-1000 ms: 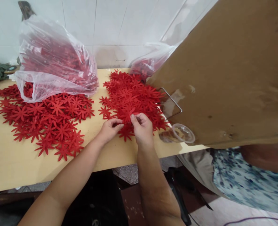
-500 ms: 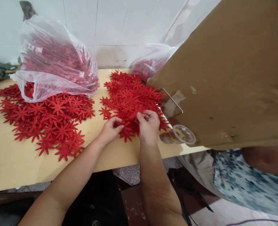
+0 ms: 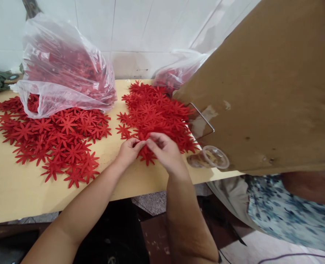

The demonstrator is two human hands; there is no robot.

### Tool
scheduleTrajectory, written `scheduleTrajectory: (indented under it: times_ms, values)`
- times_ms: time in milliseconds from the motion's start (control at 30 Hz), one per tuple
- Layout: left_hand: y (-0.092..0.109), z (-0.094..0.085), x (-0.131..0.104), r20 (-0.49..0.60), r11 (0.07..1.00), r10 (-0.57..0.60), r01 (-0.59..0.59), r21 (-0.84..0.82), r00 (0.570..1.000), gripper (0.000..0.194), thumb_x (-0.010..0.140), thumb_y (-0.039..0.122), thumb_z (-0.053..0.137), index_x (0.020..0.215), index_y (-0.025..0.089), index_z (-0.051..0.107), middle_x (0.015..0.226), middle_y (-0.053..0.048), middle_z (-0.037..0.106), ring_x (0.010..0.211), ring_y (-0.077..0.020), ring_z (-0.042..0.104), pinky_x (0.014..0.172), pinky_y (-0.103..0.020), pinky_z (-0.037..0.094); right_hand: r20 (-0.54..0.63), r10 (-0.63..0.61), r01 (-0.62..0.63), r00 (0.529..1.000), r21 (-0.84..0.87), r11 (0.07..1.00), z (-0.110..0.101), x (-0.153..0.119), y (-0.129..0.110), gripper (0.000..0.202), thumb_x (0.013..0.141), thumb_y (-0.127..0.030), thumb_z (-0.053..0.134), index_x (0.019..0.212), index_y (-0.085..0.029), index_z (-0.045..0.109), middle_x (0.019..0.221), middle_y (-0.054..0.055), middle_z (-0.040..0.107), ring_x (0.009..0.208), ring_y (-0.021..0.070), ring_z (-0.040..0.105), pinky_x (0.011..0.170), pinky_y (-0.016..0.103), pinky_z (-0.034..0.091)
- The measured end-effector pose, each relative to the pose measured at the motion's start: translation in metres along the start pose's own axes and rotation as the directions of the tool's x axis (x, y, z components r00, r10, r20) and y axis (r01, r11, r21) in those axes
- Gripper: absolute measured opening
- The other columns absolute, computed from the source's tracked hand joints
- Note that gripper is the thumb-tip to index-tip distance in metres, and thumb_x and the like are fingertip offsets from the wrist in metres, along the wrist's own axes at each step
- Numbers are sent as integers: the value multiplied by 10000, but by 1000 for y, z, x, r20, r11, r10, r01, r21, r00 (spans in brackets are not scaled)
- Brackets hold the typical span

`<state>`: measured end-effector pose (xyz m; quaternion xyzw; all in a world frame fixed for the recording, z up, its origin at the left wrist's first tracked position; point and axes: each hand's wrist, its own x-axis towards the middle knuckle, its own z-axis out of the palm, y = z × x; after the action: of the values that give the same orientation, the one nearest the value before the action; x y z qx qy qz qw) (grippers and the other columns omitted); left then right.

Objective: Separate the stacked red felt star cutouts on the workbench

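My left hand (image 3: 128,151) and my right hand (image 3: 165,151) meet at the fingertips over the front of a heap of red fabric flower pieces (image 3: 151,110). Each flower piece has several narrow petals. Thumb and fingers of my left hand are pinched together. My right thumb and forefinger close in a pinch right against them. Whatever lies between the fingertips is too small or hidden to make out. A second heap of the same red flower pieces (image 3: 55,146) spreads over the table on the left.
A clear plastic bag (image 3: 69,69) full of red pieces rests on the left heap. Another bag (image 3: 181,68) lies at the back. On the right, a large cardboard sheet (image 3: 269,84) with a metal wire handle (image 3: 206,117) stands beside a clear plastic cup (image 3: 209,157). A person in patterned clothing (image 3: 288,212) is beyond.
My right hand has moved left from over the heap, bringing its fingertips to those of my left hand. My left hand has barely shifted.
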<state>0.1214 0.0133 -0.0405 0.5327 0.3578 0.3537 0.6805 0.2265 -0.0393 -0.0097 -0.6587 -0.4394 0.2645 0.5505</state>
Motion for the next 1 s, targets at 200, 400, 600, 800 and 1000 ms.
scheduleTrajectory:
  times_ms: [200, 400, 600, 800, 1000]
  values:
    - [6, -5, -3, 78, 995, -18, 26, -101, 997, 176, 740, 256, 522, 620, 132, 486, 494, 72, 422, 463, -36, 346, 498, -196, 288, 18, -16, 15, 1000, 67, 998, 13, -3, 7, 209, 684, -374, 589, 682, -167, 564, 645, -9, 577, 610, 106, 517, 610, 257, 425]
    - [9, -3, -4, 62, 996, -30, 35, -87, 998, 80, 644, 138, 605, 675, 121, 533, 582, 53, 505, 553, -42, 432, 599, -199, 357, -233, -55, 65, 971, 38, 997, 10, 7, 14, 205, 693, -372, 561, 647, -175, 527, 580, -33, 511, 553, 91, 460, 555, 241, 390]
    - [3, -1, -1, 47, 996, -58, 61, -67, 997, 62, 675, 172, 571, 690, 123, 536, 565, 56, 487, 509, -31, 399, 530, -183, 337, -393, 110, 27, 913, 327, 945, -5, 22, 12, 278, 564, -359, 653, 692, -193, 470, 550, -61, 501, 467, 79, 459, 479, 238, 394]
    - [0, -2, -3, 69, 1000, 12, -12, -1, 998, 136, 718, 227, 536, 636, 139, 471, 518, 72, 407, 465, -22, 346, 465, -167, 298, -400, 52, 46, 915, 231, 972, -5, 31, 12, 322, 599, -471, 623, 620, -195, 458, 449, -73, 425, 399, 69, 375, 415, 228, 321]
    - [-2, -1, -1, 17, 999, -16, 17, -29, 1000, 127, 724, 234, 542, 667, 139, 482, 521, 71, 411, 469, -25, 367, 465, -159, 325, -415, -119, 101, 902, -65, 993, -18, 52, 31, 361, 716, -554, 471, 702, -193, 485, 570, -21, 465, 501, 113, 445, 509, 284, 383]
